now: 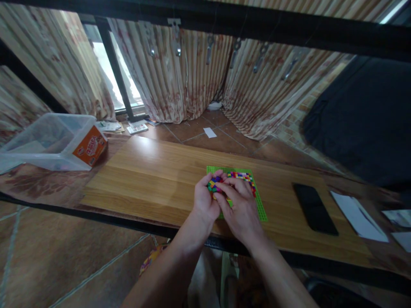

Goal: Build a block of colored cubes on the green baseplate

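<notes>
My left hand (205, 199) is cupped, palm up, around a small heap of colourful toy building bricks (212, 185). Over that heap reaches my right hand (240, 201), its thumb and forefinger bent close together among the bricks. Whether a single brick sits between those fingertips is too small to make out. Beneath both hands lies a green studded baseplate (260, 208), partly hidden by them. Rows of multicoloured bricks (240, 175) are fixed along its far and right sides; the hands cover the rest of the pattern.
A wooden board (154, 175) forms the work surface. To the right lie a black phone (315, 208) and white papers (359, 216). A clear plastic bin (58, 160) with an orange label stands at the far left. Printed cards (137, 128) lie behind the board; a dark bar crosses overhead.
</notes>
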Tool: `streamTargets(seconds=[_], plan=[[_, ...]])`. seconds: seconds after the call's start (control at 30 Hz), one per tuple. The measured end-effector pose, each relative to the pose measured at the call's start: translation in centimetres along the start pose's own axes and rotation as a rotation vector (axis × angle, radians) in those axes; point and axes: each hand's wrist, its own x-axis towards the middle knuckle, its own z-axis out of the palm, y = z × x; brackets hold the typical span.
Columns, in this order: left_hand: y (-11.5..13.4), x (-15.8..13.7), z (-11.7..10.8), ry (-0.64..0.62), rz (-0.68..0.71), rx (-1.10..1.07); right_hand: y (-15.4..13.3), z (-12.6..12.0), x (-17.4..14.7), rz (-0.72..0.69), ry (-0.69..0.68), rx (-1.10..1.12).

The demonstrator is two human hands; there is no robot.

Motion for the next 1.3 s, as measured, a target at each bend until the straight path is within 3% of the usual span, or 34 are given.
streamTargets(seconds=[0.37,0.57,1.03,1.3], plan=[[-0.1,-0.3,0.3,0.041,-0.012,-0.018,-0.7,0.3,0.0,-0.013,0.056,0.040],[0.0,-0.2,0.2,-0.030,0.029,0.007,-1.4,0.0,-0.5,-0.083,-0.026,0.021],[0.2,-0.9,-0.7,0.063,0.002,-0.002,-2.2,-0.4,-0.6,-0.145,-0.176,0.220],[0.8,-1.4,-0.2,-0.005,-0.011,-0.028,-2.0,0.1,-1.0,-0.002,-0.093,0.392]])
